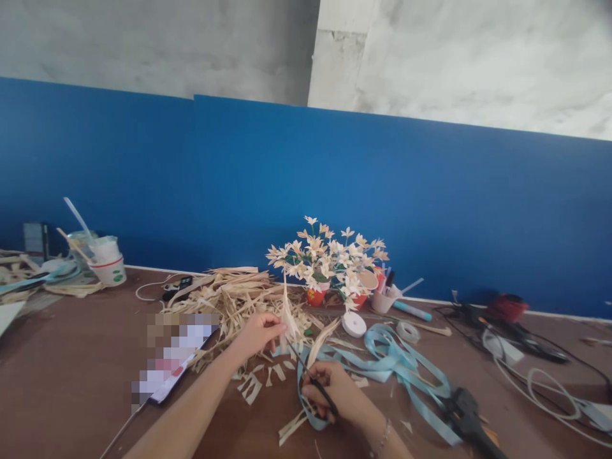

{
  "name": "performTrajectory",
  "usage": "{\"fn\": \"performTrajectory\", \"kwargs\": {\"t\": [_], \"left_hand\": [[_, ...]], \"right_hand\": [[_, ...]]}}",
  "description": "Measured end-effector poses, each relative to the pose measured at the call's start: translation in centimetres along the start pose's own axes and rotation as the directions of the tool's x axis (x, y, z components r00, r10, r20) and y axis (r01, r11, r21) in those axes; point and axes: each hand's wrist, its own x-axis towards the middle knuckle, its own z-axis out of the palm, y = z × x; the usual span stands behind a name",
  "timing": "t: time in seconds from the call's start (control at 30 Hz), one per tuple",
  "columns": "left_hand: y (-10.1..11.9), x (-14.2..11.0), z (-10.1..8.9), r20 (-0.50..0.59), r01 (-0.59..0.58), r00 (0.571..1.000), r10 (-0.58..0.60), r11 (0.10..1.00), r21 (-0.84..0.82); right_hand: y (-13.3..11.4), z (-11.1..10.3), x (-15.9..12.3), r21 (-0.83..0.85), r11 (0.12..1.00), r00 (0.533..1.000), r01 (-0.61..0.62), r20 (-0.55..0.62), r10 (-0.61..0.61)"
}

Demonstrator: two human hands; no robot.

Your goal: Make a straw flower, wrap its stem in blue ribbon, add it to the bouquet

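Between the thumb and fingers of my left hand [262, 331] is a pale strip of dried husk [287, 309], its pointed end upward. My right hand [329, 389] is closed around the dark handles of a pair of scissors [305, 368]; their blades point up and left, close below the husk strip. Whether the blades touch the strip I cannot tell. A heap of dried husk strips [229, 290] lies behind my left hand. Small cut husk pieces [251, 386] are scattered below it. Light blue ribbon [382, 366] trails around and under my right hand.
Cream husk flowers [329, 255] stand in red cups at the back, beside a white ribbon spool [354, 324]. A phone [179, 363] with a cable lies left. On the right are a black glue-gun-like tool [466, 411] and cables [530, 389]. A blue partition [430, 191] borders the table.
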Motion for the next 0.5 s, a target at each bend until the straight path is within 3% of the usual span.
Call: {"fn": "performTrajectory", "kwargs": {"t": [0.17,0.37,0.5], "left_hand": [[0.7,-0.2,-0.1,-0.065,0.004,0.998,-0.007,0.999,-0.047],[1.1,-0.3,0.1,-0.132,-0.006,0.991,0.004,1.000,-0.018],[1.2,-0.3,0.2,-0.110,-0.043,0.993,0.044,0.999,0.012]], "right_hand": [[-0.1,0.1,-0.1,0.041,0.999,0.999,-0.012,0.039,0.010],[-0.3,0.1,-0.1,0.047,0.999,1.000,0.005,0.002,-0.005],[-0.1,0.1,0.0,0.058,0.998,1.000,-0.001,0.013,0.000]]}}
